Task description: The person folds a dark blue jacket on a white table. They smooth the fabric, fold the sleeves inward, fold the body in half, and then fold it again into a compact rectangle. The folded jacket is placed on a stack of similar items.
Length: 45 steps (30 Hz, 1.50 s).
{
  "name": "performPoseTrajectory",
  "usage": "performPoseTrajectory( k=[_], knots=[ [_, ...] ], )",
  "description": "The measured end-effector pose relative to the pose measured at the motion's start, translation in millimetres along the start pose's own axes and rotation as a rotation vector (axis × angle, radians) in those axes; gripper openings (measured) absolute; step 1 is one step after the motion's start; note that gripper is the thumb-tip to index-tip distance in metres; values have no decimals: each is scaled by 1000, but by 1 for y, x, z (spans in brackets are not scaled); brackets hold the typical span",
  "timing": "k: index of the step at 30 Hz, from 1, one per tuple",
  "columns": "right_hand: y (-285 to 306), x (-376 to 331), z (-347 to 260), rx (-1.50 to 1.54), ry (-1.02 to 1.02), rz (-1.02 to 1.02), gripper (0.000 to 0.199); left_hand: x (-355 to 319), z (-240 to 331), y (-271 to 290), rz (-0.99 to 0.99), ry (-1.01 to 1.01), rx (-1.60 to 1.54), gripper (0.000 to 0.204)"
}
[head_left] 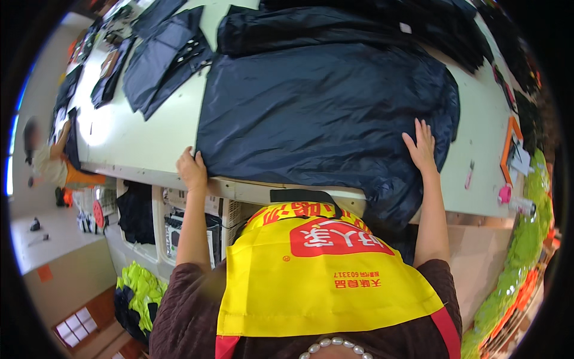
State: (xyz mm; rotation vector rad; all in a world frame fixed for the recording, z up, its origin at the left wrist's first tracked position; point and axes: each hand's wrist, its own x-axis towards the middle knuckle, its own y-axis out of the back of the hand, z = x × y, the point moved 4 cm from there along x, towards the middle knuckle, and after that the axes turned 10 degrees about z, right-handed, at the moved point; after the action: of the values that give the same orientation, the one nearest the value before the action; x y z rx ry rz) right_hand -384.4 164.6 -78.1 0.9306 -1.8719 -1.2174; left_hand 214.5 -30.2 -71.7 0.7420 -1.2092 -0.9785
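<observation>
A large dark navy fabric piece [323, 113] lies spread on a pale worktable [149, 149]. My left hand [192, 169] grips the fabric's near left corner at the table's front edge. Flat on the fabric's near right part rests my right hand [421, 148], fingers spread. The fabric's lower right part hangs over the table edge. A yellow apron with a red patch [323, 269] covers my front.
More dark garment pieces [161, 57] lie at the back left and a black heap [418, 24] at the back right. An orange frame [509, 146] and small tools lie at the right end. Another person [51, 158] works far left. Green-yellow cloth [520, 263] is piled beside the table.
</observation>
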Motion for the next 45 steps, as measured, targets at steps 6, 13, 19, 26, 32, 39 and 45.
performPoseTrajectory(
  k=[6,13,19,26,32,39,45],
  knots=[
    [8,-63,-43,-403,-240,-2,74,-23,172,22,-136,-731,-246,58],
    [63,-111,29,444,-362,589,46,-47,176,-22,-333,-777,-274,71],
    [-70,-350,89,1068,-1303,584,10,-99,299,15,-619,-1090,-989,34],
    [-91,-310,7,846,-765,394,52,-189,345,7,-673,-1576,-898,44],
    [76,-306,11,1050,-1024,-442,43,-190,342,-10,-714,-1599,-815,57],
    [154,-143,-115,2129,-703,-601,57,-191,346,8,-671,-1734,-572,70],
    [64,-47,-207,1310,-233,-179,47,-185,321,33,-912,-1575,-600,57]
  ],
)
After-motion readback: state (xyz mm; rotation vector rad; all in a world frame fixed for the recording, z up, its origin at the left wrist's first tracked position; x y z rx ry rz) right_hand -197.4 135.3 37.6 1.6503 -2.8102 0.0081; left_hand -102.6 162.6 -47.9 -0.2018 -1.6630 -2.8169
